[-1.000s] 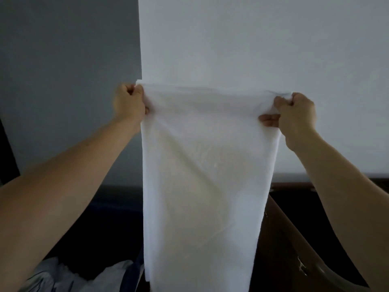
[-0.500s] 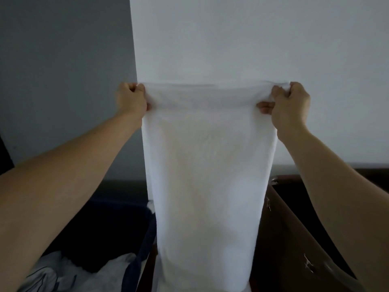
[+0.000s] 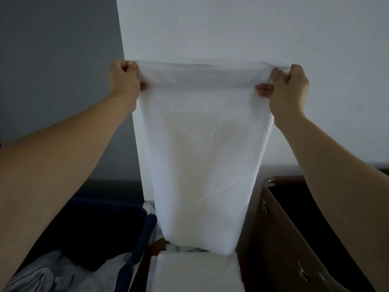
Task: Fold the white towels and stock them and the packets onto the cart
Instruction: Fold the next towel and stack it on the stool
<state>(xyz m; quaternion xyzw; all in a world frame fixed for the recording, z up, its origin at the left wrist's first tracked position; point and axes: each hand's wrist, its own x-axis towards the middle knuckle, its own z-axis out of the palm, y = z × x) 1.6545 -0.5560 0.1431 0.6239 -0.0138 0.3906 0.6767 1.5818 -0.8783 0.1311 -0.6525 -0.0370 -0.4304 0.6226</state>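
Brown surface (image 3: 157, 246) low in view, with a folded white towel (image 3: 197, 272) flat on it

Matt white cloth towel (image 3: 197, 148); glossy brown cart wall (image 3: 280, 234).

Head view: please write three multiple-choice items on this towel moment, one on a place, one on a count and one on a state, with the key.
1. Where does the folded towel lie?
A. Below the hanging towel
B. Over a forearm
C. Above both hands

2. How many hands grip the hanging towel?
A. None
B. One
C. Two

3. What state is the hanging towel in?
A. Balled up
B. Spread out, hanging from its top edge
C. Lying flat on a surface

Key:
1 A: the folded towel shows just under the hanging towel's lower edge.
2 C: the left hand and the right hand each grip a top corner.
3 B: it drops smoothly from the top edge stretched between the hands.
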